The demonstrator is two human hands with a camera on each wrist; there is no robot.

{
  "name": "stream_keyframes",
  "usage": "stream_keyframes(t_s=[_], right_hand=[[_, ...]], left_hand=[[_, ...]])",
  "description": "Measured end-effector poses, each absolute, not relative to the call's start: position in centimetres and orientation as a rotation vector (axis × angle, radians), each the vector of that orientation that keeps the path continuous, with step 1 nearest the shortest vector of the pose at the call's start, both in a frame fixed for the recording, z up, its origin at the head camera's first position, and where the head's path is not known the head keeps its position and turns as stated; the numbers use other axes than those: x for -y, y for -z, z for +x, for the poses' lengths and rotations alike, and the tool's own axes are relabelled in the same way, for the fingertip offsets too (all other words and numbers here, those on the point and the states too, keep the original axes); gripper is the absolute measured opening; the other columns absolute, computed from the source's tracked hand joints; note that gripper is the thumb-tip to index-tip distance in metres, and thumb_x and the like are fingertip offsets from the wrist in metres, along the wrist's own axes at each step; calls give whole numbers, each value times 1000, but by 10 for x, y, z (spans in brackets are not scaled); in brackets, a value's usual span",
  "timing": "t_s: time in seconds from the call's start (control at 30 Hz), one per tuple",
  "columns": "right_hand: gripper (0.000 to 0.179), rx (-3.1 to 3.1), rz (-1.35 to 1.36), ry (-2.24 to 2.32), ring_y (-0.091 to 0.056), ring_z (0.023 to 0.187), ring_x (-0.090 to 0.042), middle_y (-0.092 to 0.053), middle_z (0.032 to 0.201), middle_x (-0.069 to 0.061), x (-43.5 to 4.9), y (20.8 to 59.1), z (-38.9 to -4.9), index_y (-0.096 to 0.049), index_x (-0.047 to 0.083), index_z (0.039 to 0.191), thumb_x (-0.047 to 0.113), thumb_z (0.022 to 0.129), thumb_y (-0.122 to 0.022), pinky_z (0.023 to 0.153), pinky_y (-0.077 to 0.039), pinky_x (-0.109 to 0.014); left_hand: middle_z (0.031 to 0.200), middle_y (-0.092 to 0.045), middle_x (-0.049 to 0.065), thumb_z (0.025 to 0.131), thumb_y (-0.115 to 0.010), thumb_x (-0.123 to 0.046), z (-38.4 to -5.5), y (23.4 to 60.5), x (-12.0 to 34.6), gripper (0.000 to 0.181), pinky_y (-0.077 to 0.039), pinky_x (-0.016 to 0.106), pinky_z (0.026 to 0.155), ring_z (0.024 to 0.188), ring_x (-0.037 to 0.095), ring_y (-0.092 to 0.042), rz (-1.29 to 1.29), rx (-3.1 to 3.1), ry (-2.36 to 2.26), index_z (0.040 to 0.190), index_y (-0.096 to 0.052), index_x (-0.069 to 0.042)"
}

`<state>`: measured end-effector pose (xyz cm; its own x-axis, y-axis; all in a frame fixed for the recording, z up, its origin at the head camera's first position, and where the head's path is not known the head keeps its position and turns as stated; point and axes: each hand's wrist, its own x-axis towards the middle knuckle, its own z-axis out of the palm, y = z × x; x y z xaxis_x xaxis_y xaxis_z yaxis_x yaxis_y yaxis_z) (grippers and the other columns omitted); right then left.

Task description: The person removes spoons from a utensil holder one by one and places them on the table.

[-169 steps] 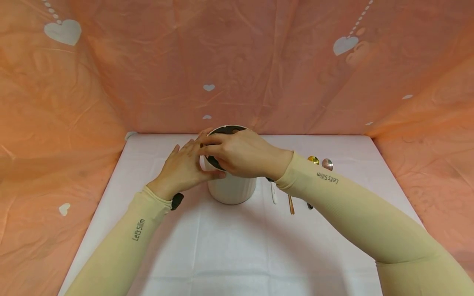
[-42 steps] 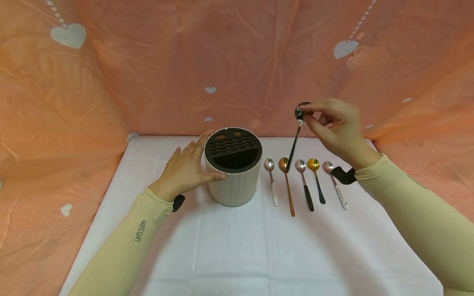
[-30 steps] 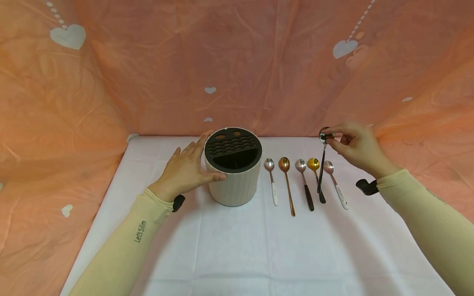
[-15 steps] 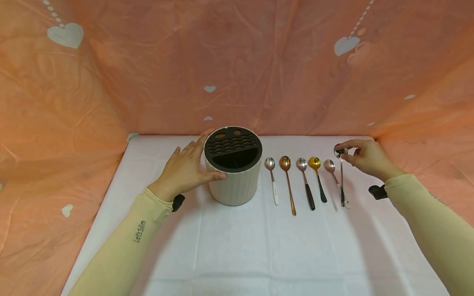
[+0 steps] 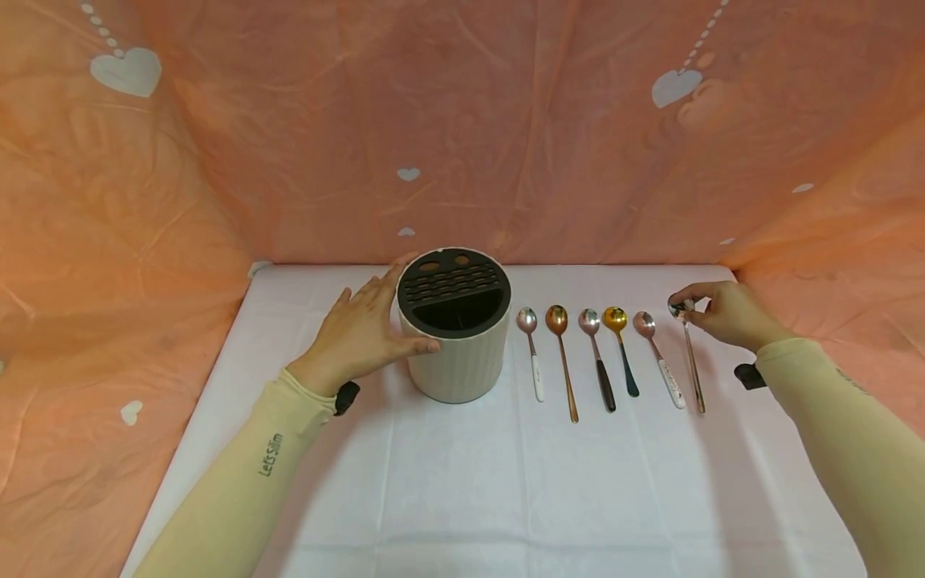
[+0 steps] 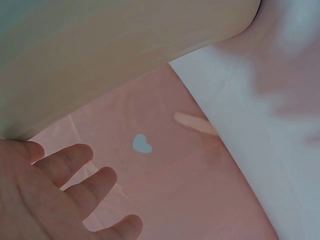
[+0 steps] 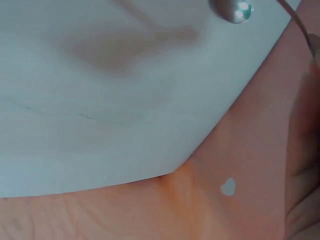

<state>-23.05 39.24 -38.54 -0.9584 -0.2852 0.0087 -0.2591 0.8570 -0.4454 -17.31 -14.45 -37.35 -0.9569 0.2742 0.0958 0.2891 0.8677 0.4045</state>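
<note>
At the right end of the spoon row, my right hand pinches a silver spoon by its bowl, handle slanting down toward the cloth. Whether the handle's tip touches the cloth I cannot tell. The right wrist view catches part of this spoon's handle beside the hand. My left hand lies with extended fingers against the left side of a white ribbed utensil holder with a black slotted lid. In the left wrist view the holder's wall is above the fingers.
Several spoons lie side by side between holder and right hand: white-handled, copper, dark-handled, gold-bowled and pattern-handled. A white cloth covers the table; pink-orange curtains stand behind and at both sides.
My right hand was over the holder, then carried the silver spoon rightward past the other spoons and lowered it beside the patterned one. The left hand stays at the holder.
</note>
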Motion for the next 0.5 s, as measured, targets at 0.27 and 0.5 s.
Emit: stream_keyframes(t_s=[0.27,0.5], right_hand=[[24,-2941,-321,625,-48,64,-24,-67,102,-16,-399,397,-232,-74,6,112,2,89,-66,50,-41,-31],[24,-2936,-248,620,-48,71,-26,-66,109,-18,-400,409,-233,-73,8,116,9,93,-64,54,-41,-34]], left_hand=[[158,-34,9,61,-53,-96,-172,374,144,121,-17,66,112,143,37,-33,-450,2995,656,156,3,-49],[157,-36,12,60,-52,-97,-172,374,144,122,-16,65,112,143,37,-33,-447,2998,651,157,3,-47]])
